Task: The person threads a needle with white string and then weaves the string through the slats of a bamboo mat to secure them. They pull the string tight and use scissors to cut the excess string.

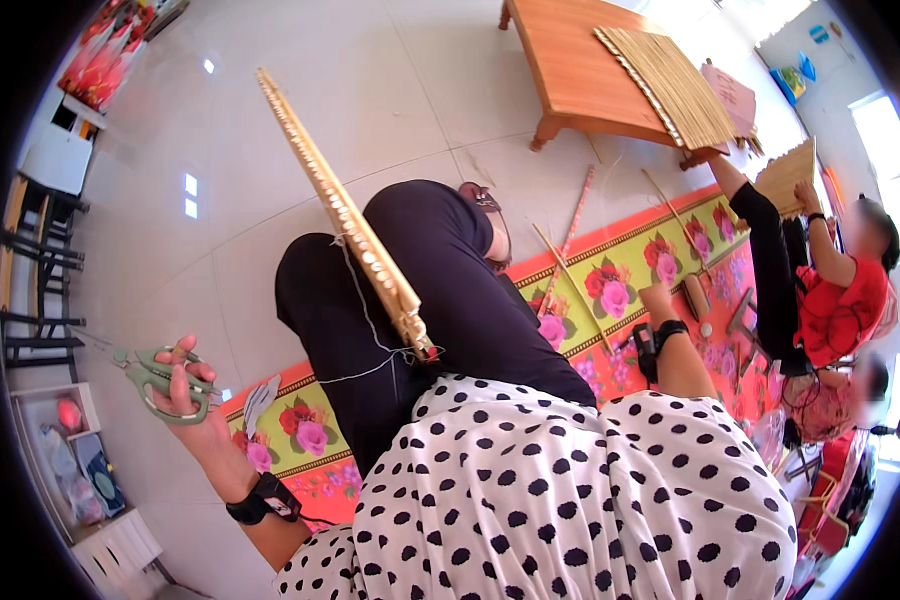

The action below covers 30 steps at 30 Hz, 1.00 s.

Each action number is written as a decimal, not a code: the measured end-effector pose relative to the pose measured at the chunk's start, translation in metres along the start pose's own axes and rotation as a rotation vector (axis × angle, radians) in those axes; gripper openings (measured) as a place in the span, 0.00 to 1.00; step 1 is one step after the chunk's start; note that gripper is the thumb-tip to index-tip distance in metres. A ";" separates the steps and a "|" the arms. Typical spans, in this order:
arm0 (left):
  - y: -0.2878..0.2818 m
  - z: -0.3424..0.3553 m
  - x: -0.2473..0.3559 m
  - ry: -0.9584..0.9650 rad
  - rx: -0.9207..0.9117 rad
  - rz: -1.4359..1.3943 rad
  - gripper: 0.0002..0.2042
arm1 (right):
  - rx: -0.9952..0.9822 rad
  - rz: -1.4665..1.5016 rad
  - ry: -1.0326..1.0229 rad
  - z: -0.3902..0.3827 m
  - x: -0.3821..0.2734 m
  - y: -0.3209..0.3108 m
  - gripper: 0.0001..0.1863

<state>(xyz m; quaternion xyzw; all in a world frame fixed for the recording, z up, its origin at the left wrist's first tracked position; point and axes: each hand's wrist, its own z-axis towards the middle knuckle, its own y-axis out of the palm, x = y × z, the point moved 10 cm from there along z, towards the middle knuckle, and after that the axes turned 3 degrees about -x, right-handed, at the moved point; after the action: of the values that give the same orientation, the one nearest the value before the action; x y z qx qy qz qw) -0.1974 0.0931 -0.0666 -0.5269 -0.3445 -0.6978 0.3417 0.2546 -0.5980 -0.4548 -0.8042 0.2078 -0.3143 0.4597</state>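
Observation:
Pale green scissors (150, 380) are in my left hand (182, 385), its fingers through the handle loops and the blades pointing outward. A long, narrow bundle of pale strips (345, 205) lies over my dark-trousered thighs, its near end close to my waist. Thin string (362, 290) is tied around it and trails loosely across my lap. My right hand (657, 299) reaches down over the flowered mat (610, 285) on my right, beside a short wooden cylinder (696, 296). Its fingers are foreshortened, so I cannot make out their pose.
Thin sticks (570, 275) lie on the mat, near a hammer-like tool (740, 318). A low wooden table (580, 70) bears a slatted mat (670, 85). At the right, a co-worker in red (838, 308) holds a woven panel (785, 180). Stacked stools (45, 270) and open shelves (65, 450) stand left.

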 end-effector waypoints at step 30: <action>0.095 -0.033 -0.011 -0.222 -0.249 -0.148 0.13 | 0.242 0.786 0.193 0.108 -0.083 -0.286 0.19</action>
<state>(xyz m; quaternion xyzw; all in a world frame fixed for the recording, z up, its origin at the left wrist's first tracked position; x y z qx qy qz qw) -0.1314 0.0161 -0.0728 -0.6121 -0.3292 -0.6958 0.1813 0.2833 -0.3396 -0.2734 -0.5708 0.5025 -0.2110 0.6141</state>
